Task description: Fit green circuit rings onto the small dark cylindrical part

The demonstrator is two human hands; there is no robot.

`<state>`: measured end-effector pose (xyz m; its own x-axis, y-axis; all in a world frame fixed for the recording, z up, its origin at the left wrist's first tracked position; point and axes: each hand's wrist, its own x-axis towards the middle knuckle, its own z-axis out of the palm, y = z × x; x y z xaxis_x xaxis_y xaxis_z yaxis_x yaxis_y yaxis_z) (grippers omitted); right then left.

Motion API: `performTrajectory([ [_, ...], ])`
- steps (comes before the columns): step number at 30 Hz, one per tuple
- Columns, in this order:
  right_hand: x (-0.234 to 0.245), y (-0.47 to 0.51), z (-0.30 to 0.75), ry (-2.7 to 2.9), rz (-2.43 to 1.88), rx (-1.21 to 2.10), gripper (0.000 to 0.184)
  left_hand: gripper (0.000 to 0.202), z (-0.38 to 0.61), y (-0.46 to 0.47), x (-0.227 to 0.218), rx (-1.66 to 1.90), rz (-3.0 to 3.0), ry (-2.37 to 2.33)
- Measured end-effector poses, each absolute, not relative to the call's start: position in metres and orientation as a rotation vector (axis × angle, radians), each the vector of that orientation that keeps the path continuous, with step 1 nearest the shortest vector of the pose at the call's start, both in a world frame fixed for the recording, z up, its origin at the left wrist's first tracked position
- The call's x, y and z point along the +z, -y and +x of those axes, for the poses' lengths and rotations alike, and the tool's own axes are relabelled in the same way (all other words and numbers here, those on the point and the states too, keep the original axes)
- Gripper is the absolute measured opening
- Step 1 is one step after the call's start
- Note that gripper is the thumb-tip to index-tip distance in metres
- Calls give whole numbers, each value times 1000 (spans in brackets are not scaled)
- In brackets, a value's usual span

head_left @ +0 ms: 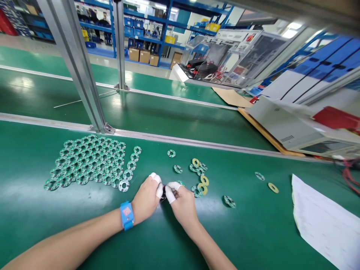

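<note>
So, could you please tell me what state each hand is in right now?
Left hand: closed, pinching a small dark part that is mostly hidden.
Right hand: closed, pinching the same part from the other side.

No text is reading clearly: white sheet (323,225) is showing faint marks; blue wristband (127,216) is bearing an illegible patch (126,211).

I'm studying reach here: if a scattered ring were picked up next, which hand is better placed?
Probably the right hand: it is closer to the scattered rings, while the left hand is nearer the neat rows. Both seem to hold a small dark part, so the right would first need freeing.
</note>
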<state>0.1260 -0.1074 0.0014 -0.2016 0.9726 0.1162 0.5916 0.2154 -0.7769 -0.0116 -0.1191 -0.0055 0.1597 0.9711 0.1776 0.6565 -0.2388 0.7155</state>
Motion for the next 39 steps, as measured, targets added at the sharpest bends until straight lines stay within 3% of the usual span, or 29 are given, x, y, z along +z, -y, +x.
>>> performTrajectory([
  [6, 4, 106, 135, 1876, -1399, 823, 24, 18, -14, 117, 2, 833, 1920, -1548],
  [9, 7, 104, 160, 1905, -1401, 681, 27, 17, -20, 121, 9, 836, 1905, -1523],
  [13, 10, 97, 191, 2182, -1391, 303, 36, 52, -29, 125, 17, 647, 2017, -1489],
  [15, 11, 93, 194, 2326, -1375, 230, 42, 58, -33, 124, 19, 543, 2071, -1455],
  [18, 15, 86, 189, 2450, -1361, 215, 44, 52, -37, 120, 20, 498, 2103, -1428],
  [23, 19, 79, 187, 2521, -1354, 229, 23, 43, -40, 115, 18, 563, 2082, -1425],
  [27, 20, 83, 186, 2270, -1324, 311, 27, 40, -37, 117, 13, 568, 2077, -1460],
  [33, 19, 108, 151, 1904, -1245, 696, 29, 38, -31, 119, 9, 524, 2149, -1505],
  [39, 5, 117, 138, 1938, -1185, 677, 26, 36, -31, 120, 5, 525, 2150, -1490],
])
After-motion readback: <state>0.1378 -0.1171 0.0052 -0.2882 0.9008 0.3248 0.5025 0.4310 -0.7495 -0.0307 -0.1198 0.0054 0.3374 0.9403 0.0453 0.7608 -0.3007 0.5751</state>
